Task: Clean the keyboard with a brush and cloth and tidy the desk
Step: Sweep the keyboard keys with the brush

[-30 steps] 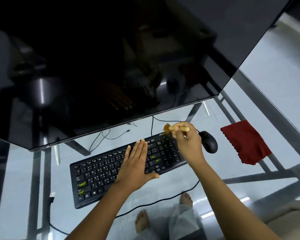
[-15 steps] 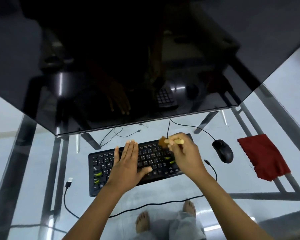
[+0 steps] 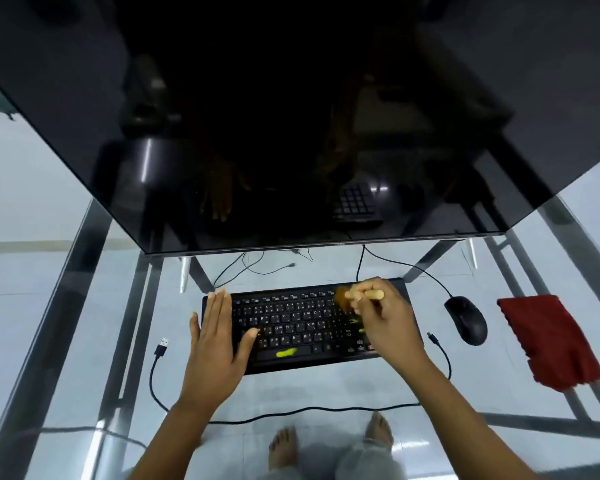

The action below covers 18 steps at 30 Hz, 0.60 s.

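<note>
A black keyboard [image 3: 291, 320] with yellow-green smears on some keys lies on the glass desk [image 3: 84, 341]. My left hand [image 3: 215, 344] rests flat on the keyboard's left end, fingers straight. My right hand [image 3: 385, 320] grips a small brush [image 3: 347, 299] by its pale wooden handle. Its brown bristles touch the keys near the keyboard's upper right. A red cloth [image 3: 551, 341] lies on the desk at the right, apart from both hands.
A large dark monitor [image 3: 291, 116] overhangs the desk just behind the keyboard. A black mouse [image 3: 466, 320] sits between keyboard and cloth. Loose cables, one with a USB plug [image 3: 161, 346], run along the desk's front. Bare feet show through the glass below.
The view has swung so the keyboard lies square and central. My left hand slid to the keyboard's left end. The brush stays on the upper right keys.
</note>
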Each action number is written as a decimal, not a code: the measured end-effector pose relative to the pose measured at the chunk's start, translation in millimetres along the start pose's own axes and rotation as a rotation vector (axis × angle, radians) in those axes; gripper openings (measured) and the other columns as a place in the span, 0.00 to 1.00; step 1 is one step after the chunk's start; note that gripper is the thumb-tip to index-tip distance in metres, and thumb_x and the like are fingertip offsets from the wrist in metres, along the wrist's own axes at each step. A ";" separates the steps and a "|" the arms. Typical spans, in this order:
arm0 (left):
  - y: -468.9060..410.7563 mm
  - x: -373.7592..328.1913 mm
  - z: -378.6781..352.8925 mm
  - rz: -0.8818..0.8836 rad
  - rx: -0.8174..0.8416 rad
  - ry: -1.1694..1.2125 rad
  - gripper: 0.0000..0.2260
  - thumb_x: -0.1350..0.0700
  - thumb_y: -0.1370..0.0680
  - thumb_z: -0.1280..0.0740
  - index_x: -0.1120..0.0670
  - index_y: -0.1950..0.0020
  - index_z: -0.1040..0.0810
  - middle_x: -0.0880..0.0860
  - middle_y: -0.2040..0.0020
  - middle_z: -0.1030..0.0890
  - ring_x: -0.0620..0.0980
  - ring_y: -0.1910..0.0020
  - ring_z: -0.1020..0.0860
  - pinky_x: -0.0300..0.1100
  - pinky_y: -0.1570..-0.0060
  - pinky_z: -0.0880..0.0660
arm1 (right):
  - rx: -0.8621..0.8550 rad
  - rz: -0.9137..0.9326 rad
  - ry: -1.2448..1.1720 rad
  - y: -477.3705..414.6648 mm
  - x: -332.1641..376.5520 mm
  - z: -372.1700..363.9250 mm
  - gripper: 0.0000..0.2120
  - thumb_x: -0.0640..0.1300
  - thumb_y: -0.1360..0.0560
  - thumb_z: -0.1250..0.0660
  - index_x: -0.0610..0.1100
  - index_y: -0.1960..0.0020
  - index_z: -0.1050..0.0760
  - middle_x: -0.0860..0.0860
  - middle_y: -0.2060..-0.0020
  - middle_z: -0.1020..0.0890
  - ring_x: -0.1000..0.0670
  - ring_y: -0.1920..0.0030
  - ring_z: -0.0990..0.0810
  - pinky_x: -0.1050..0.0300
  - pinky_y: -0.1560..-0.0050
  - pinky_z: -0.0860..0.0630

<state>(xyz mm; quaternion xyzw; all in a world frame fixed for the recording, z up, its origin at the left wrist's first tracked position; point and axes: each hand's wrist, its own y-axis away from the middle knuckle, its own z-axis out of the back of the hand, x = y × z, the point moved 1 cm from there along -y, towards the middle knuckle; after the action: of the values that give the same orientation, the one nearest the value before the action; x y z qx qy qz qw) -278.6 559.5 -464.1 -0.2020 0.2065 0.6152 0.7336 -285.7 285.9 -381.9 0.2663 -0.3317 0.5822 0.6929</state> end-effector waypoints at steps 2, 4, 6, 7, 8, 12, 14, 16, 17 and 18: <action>5.5 11.2 2.6 0.013 0.006 0.025 0.38 0.32 0.23 0.51 0.55 0.20 0.51 0.49 0.20 0.51 0.43 0.22 0.56 0.55 0.24 0.57 | 0.187 -0.023 -0.053 -3.1 6.8 -12.3 0.06 0.39 0.19 0.38 0.42 0.52 0.24 0.48 0.61 0.15 0.51 0.60 0.16 0.53 0.54 0.18; 10.8 20.7 4.8 0.005 0.042 0.058 0.44 0.29 0.26 0.45 0.54 0.20 0.54 0.47 0.20 0.55 0.44 0.22 0.57 0.54 0.24 0.58 | 0.217 -0.003 0.039 -4.9 14.6 -24.4 0.06 0.41 0.19 0.38 0.44 0.53 0.24 0.49 0.60 0.16 0.53 0.60 0.17 0.56 0.53 0.19; 13.5 26.3 5.2 -0.008 0.100 0.079 0.51 0.25 0.31 0.41 0.53 0.20 0.57 0.46 0.20 0.58 0.44 0.22 0.59 0.53 0.24 0.59 | 0.048 0.044 0.041 -11.4 23.7 -30.7 0.05 0.40 0.20 0.37 0.45 0.54 0.24 0.51 0.56 0.19 0.55 0.58 0.20 0.63 0.54 0.24; 13.8 28.0 4.9 -0.013 0.121 0.076 0.53 0.24 0.33 0.40 0.53 0.21 0.59 0.46 0.20 0.59 0.44 0.22 0.60 0.54 0.24 0.59 | 0.058 0.078 0.042 -13.4 28.6 -34.2 0.06 0.40 0.20 0.37 0.45 0.54 0.24 0.50 0.56 0.19 0.54 0.58 0.20 0.63 0.54 0.23; 14.8 30.3 4.9 -0.017 0.130 0.073 0.55 0.24 0.34 0.39 0.53 0.21 0.59 0.46 0.20 0.59 0.45 0.22 0.60 0.55 0.24 0.58 | 0.110 0.101 0.023 -15.0 32.7 -40.0 0.06 0.40 0.20 0.38 0.44 0.54 0.24 0.49 0.57 0.17 0.52 0.58 0.18 0.60 0.53 0.21; 19.9 35.2 6.6 0.032 0.114 0.119 0.57 0.24 0.35 0.36 0.53 0.20 0.58 0.47 0.20 0.57 0.45 0.22 0.59 0.57 0.24 0.49 | 0.199 0.095 0.114 -18.1 48.2 -58.1 0.07 0.41 0.20 0.37 0.46 0.56 0.25 0.52 0.57 0.18 0.58 0.58 0.20 0.67 0.54 0.25; 21.1 33.8 6.5 0.048 0.108 0.129 0.57 0.25 0.36 0.35 0.53 0.20 0.58 0.46 0.20 0.57 0.45 0.22 0.58 0.56 0.25 0.47 | 0.065 0.089 0.078 -21.6 50.1 -57.0 0.07 0.39 0.20 0.37 0.47 0.56 0.25 0.52 0.57 0.19 0.58 0.59 0.21 0.72 0.55 0.28; 21.3 33.7 7.5 0.070 0.108 0.131 0.58 0.25 0.37 0.34 0.51 0.21 0.60 0.46 0.20 0.57 0.45 0.22 0.57 0.55 0.25 0.45 | 0.167 0.109 0.039 -19.4 49.1 -63.4 0.06 0.40 0.19 0.38 0.43 0.53 0.24 0.49 0.60 0.16 0.54 0.60 0.17 0.62 0.52 0.20; 21.1 33.5 7.8 0.082 0.110 0.134 0.58 0.24 0.37 0.34 0.51 0.21 0.60 0.45 0.20 0.57 0.45 0.22 0.56 0.54 0.25 0.45 | 0.227 0.131 0.088 -17.0 49.0 -66.1 0.06 0.40 0.19 0.39 0.42 0.52 0.24 0.49 0.61 0.15 0.52 0.60 0.16 0.57 0.53 0.19; 21.3 33.6 8.5 0.090 0.110 0.137 0.59 0.24 0.38 0.34 0.50 0.21 0.61 0.45 0.20 0.57 0.44 0.22 0.55 0.53 0.25 0.44 | 0.231 0.113 0.098 -16.1 49.6 -68.6 0.06 0.40 0.19 0.38 0.43 0.52 0.24 0.50 0.60 0.16 0.53 0.60 0.17 0.57 0.53 0.19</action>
<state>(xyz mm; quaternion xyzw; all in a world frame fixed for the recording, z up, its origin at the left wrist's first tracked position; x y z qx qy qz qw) -293.8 595.1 -476.5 -0.1936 0.2984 0.6201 0.6993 -254.6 366.0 -387.2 0.2964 -0.2427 0.6670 0.6390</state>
